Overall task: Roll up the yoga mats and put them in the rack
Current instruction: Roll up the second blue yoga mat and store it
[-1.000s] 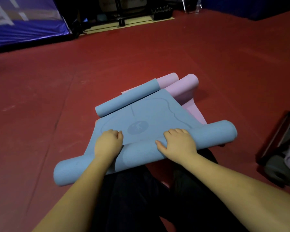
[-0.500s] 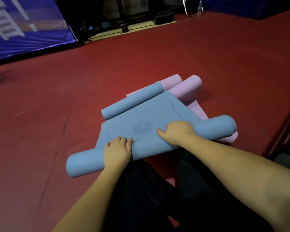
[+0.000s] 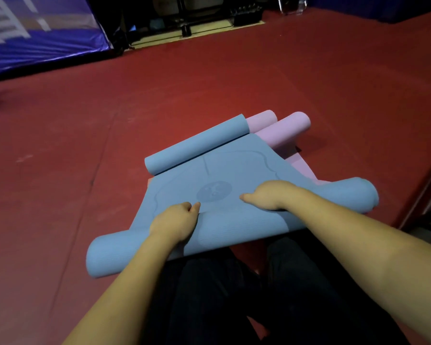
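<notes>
Centrally, a round logo (image 3: pixel 214 191), unreadable, is printed on the blue mat (image 3: pixel 237 168); its near roll is gripped by curled fingers of the left hand (image 3: pixel 174 221) and right hand (image 3: pixel 268 195).

Left hand (image 3: pixel 174 221): knuckles up, fingers curled forward and down, thumb tip pointing right.
Right hand (image 3: pixel 268 195): palm down, fingers curled out of view, thumb pointing left.
Forearms: bare, reaching forward from the lower frame, converging slightly.
Legs: dark trousers between the arms.

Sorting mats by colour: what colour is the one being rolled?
Light blue mat, clearest in the head view.
</notes>
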Action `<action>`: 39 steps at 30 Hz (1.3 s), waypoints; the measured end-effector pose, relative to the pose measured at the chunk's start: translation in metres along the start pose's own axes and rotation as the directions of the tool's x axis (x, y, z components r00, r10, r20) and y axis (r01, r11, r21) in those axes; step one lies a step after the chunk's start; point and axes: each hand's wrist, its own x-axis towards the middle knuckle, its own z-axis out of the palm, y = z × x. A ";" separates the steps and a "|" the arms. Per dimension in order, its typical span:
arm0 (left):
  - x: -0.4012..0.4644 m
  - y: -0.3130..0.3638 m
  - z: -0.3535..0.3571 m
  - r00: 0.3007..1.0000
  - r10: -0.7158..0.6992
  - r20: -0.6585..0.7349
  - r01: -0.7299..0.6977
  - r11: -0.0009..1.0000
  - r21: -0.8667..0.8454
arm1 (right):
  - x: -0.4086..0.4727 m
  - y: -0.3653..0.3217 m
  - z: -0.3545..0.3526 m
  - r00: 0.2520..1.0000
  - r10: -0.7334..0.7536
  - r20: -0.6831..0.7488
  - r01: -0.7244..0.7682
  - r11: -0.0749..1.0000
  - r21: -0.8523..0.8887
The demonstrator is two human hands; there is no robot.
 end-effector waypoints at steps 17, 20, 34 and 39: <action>0.057 0.002 -0.006 0.996 -0.027 0.087 0.032 0.998 -0.049 | -0.007 -0.001 0.077 0.676 -0.119 -0.728 0.035 0.991 -0.129; 0.040 0.007 -0.004 0.967 0.026 -0.255 -0.032 0.999 -0.020 | 0.001 -0.002 0.071 0.656 -0.098 -0.748 0.026 0.994 -0.108; -0.008 -0.031 0.053 0.833 0.450 -0.321 -0.295 0.853 0.430 | 0.014 -0.008 0.043 0.810 -0.059 -0.584 -0.008 0.994 -0.111; -0.006 -0.017 0.038 0.873 0.411 -0.261 -0.266 0.853 0.449 | 0.014 -0.004 0.028 0.856 -0.015 -0.517 -0.034 0.996 -0.086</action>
